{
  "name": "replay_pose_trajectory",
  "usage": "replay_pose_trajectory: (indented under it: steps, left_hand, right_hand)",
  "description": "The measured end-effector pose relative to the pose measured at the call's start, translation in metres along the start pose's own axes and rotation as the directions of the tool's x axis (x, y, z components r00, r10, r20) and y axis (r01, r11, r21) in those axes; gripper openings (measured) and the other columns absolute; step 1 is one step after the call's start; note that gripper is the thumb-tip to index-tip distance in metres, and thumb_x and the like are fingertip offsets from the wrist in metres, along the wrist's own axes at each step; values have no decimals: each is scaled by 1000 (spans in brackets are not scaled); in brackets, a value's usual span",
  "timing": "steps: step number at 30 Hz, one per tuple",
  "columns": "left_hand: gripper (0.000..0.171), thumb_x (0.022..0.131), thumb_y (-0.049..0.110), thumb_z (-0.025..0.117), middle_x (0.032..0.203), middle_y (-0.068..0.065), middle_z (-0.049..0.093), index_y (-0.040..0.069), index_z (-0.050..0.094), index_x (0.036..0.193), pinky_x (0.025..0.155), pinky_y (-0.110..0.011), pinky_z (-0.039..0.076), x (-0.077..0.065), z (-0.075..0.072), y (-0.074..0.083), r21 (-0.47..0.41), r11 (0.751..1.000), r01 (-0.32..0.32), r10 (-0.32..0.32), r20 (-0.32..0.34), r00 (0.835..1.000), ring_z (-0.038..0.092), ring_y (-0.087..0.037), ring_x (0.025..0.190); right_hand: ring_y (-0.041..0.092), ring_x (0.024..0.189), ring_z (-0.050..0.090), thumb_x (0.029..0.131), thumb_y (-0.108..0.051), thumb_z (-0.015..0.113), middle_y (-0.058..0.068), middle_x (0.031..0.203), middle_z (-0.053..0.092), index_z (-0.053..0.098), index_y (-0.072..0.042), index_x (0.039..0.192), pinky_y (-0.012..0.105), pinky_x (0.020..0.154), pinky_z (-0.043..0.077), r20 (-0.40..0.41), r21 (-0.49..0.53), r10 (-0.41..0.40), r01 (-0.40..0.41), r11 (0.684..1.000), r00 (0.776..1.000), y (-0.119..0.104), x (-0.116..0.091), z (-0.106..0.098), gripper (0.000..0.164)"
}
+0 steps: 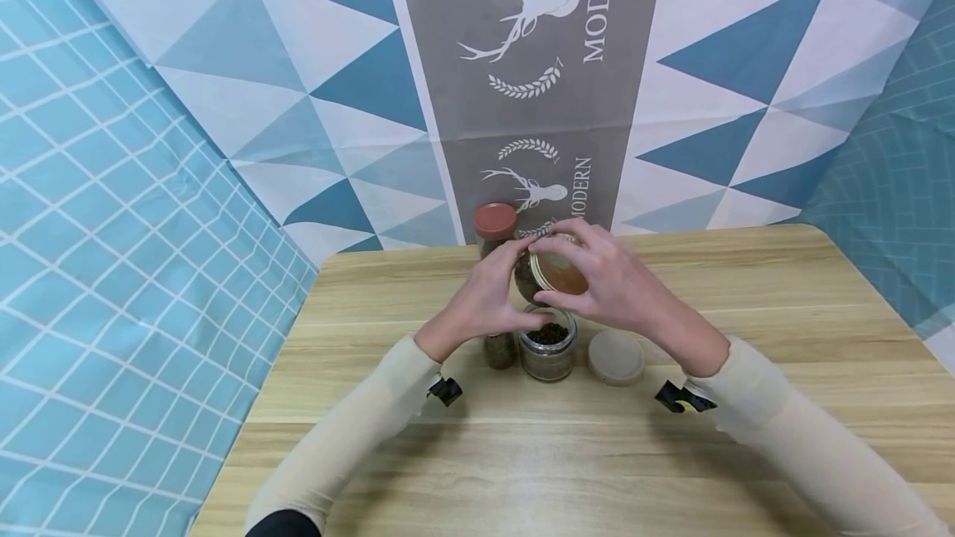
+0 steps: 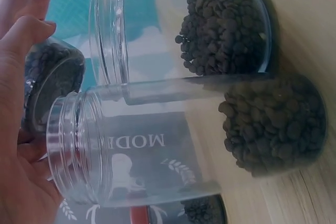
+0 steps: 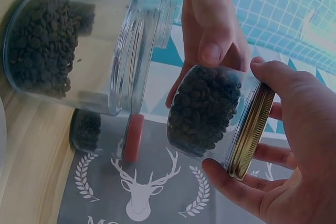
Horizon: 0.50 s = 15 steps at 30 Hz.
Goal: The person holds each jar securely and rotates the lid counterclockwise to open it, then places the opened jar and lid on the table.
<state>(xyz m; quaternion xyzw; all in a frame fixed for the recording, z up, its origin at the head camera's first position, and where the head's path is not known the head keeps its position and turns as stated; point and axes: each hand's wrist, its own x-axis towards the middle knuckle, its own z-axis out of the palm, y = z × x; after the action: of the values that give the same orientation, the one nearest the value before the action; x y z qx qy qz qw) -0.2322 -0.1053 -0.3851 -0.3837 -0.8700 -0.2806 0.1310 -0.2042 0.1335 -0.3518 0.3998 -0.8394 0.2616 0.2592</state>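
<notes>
A glass jar of small dark chip-like pieces (image 3: pixel 202 108) is held tilted above the table. My right hand (image 1: pixel 608 284) grips it at its gold lid (image 3: pixel 253 135), thumb above and fingers below. My left hand (image 1: pixel 492 297) curves round the jar's glass end, thumb on the near side; its contact is partly hidden. Just below the hands stands an open glass jar (image 1: pixel 548 363) with dark pieces in it. Beside it, partly under my left hand, is another jar (image 1: pixel 500 352); in the left wrist view both jars have uncovered mouths.
A round pale lid (image 1: pixel 615 357) lies right of the open jar. Farther back stands a jar with a red lid (image 1: pixel 496 220), close to the patterned backdrop (image 1: pixel 351 106). The wooden table (image 1: pixel 537 471) extends toward me and to both sides.
</notes>
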Motion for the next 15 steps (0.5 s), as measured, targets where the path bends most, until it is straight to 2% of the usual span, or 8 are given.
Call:
replay_pose_trajectory:
  steps: [6,15]
  left_hand:
    - [110,76,34,102,152,-15,68,1,47,165,119,-48,59,3,2,1,-13,1000,5,-5,-17,1000,68,-31,136]
    - [100,74,28,101,148,-18,72,-1,55,158,114,-48,62,4,2,2,-53,997,55,-56,-25,998,72,-33,131]
  right_hand:
    - [42,128,71,87,-33,98,20,143,69,74,-12,140,61,105,63,-4,2,-29,29,1000,1000,-6,2,3,62]
    - [43,125,72,87,-30,98,20,143,68,73,-15,143,63,103,63,-11,-9,-33,32,999,999,-9,3,5,63]
